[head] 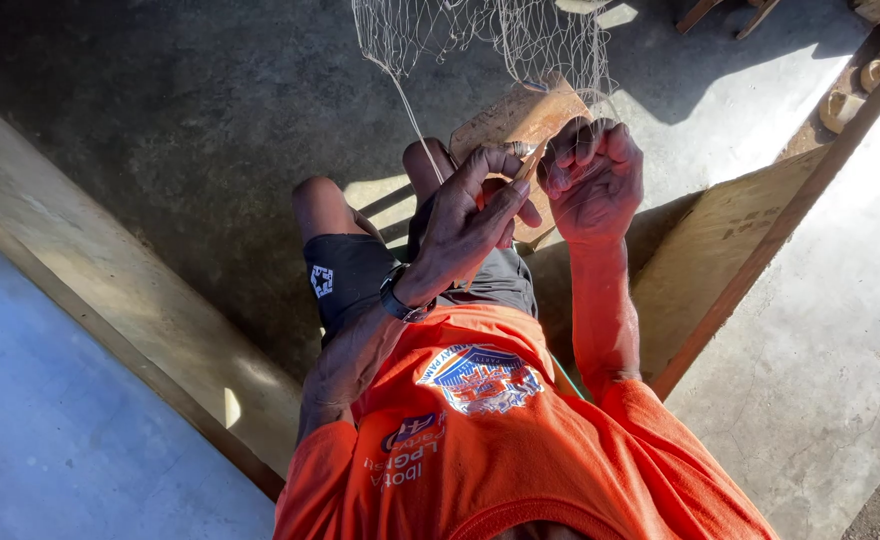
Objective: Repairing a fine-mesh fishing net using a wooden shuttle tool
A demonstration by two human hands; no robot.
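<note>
A thin pale fishing net (480,35) hangs down from the top of the view to my hands. My left hand (470,215) pinches a slim tan netting needle (530,165), with a line running up from it to the net. My right hand (592,175) is closed around the lower meshes of the net, just right of the needle. A dark watch (400,300) sits on my left wrist. I am seated, in an orange shirt (500,440) and dark shorts (355,275), knees below the hands.
A flat piece of brown board (520,115) lies under the hands. A long wooden plank (110,290) runs diagonally at left, another wooden board (720,250) at right. The grey concrete floor (200,110) is partly sunlit. Wooden legs (730,15) stand at the top right.
</note>
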